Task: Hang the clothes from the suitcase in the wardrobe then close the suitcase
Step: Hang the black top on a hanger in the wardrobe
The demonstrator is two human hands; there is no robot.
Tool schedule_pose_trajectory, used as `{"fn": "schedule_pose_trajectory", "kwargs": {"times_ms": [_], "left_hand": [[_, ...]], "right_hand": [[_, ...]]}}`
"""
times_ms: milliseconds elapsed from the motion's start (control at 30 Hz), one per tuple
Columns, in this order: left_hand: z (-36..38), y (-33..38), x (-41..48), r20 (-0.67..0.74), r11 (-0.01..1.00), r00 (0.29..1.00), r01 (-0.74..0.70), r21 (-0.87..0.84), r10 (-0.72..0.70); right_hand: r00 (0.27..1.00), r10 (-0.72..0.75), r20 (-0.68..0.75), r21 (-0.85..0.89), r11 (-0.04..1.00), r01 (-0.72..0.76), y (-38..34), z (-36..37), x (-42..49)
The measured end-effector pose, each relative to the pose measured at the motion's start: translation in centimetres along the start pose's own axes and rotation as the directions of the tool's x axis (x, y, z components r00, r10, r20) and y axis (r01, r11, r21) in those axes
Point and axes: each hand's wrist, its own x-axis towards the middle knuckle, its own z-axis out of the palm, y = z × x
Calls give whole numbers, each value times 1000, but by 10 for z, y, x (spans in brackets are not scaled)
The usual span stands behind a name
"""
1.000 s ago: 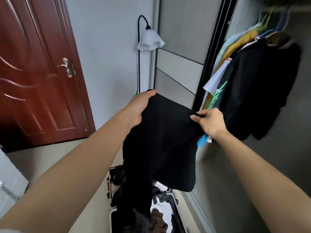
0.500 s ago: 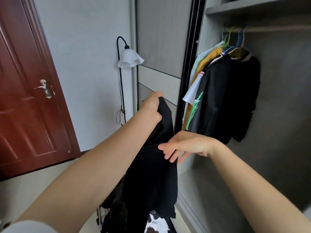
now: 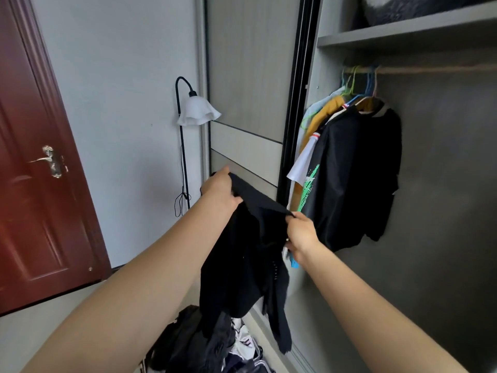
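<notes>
Several hung shirts (image 3: pixel 349 170), lamp (image 3: pixel 197 113) beyond black garment (image 3: pixel 242 265), left hand (image 3: pixel 220 192), right hand (image 3: pixel 302 232) gripping

The grey floor (image 3: pixel 53 319) carries a dark heap of clothes (image 3: pixel 204 343) at the bottom edge, just beside the wardrobe's track. The shelf (image 3: pixel 403 30) holds a dark fuzzy bundle (image 3: pixel 419 6). Under it, the rail (image 3: pixel 430 69) carries shirts (image 3: pixel 357 170) on hangers, bunched at its left end.

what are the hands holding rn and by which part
A black garment, stretched between both hands along its top edge: the left hand grips one end, the right hand pinches the other. The rest hangs loose below.
</notes>
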Motion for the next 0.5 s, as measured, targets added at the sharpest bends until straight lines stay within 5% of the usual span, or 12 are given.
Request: {"fn": "schedule_pose_trajectory", "kwargs": {"times_ms": [267,500], "left_hand": [[-30,-23,39,78,972,997,-43,230,25],[-3,-54,25,371,763,888,-35,646,-273]], "right_hand": [[936,-332,116,-266,898,351,-86,0,39],[917,-318,239,-380,839,390,-107,-30,44]]}}
